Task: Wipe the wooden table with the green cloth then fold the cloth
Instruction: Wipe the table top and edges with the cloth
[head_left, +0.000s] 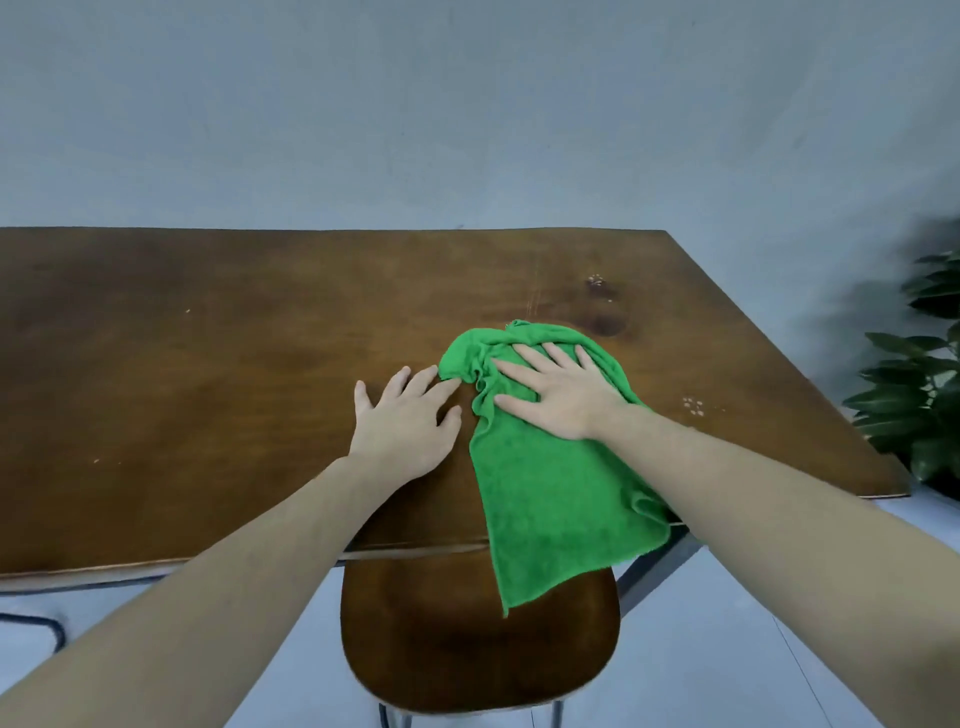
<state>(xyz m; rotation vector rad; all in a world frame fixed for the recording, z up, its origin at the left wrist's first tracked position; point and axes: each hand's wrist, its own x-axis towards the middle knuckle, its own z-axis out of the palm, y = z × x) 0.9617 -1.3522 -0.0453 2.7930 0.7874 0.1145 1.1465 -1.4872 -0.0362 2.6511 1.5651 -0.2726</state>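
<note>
The green cloth (545, 483) lies bunched on the right half of the wooden table (208, 364), and its near end hangs over the table's front edge. My right hand (558, 395) presses flat on the cloth's far part, fingers spread. My left hand (410, 421) rests flat on the bare wood just left of the cloth, its fingertips touching the cloth's bunched left edge.
A brown wooden chair (467, 639) stands under the table's front edge, below the hanging cloth. A leafy plant (919, 384) is off the table's right side. Dark stains and pale specks (602, 306) mark the wood beyond the cloth. A grey wall lies behind.
</note>
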